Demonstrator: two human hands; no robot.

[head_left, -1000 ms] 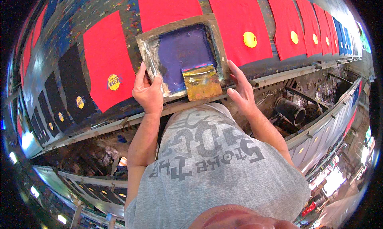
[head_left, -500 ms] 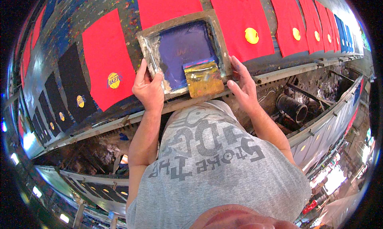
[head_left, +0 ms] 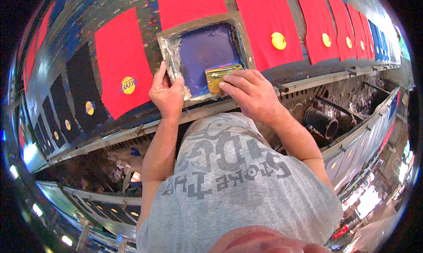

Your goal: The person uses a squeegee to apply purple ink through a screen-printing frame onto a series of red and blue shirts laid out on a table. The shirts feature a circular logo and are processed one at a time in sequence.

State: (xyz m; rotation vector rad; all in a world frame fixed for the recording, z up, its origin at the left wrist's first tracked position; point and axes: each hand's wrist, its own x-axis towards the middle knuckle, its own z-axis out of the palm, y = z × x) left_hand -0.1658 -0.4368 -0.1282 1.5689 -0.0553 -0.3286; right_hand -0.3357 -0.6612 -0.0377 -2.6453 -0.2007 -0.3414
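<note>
A screen-printing frame (head_left: 247, 39) lies over a red fabric piece (head_left: 191, 8) on the long table before me. Dark purple-blue ink covers much of its mesh (head_left: 205, 46). My left hand (head_left: 166, 96) grips the frame's near left corner, thumb on the rim and fingers along the outer side. Inside the near right part of the frame leans a squeegee (head_left: 214, 80), its yellowish-brown face stained with ink. My right hand (head_left: 255, 94) closes on the squeegee's right part, fingers over its top; the thumb is hidden.
To the left lie a red piece (head_left: 119, 55) with a yellow-and-purple ball print and several black pieces (head_left: 83, 81). On the right, red pieces (head_left: 266, 15) bear plain yellow discs (head_left: 278, 40). A metal rail (head_left: 308, 83) edges the table. Behind me is a second table (head_left: 352, 151).
My right hand has left the frame's right side and taken hold of the squeegee. My left hand stays on the frame. The view has shifted slightly.
</note>
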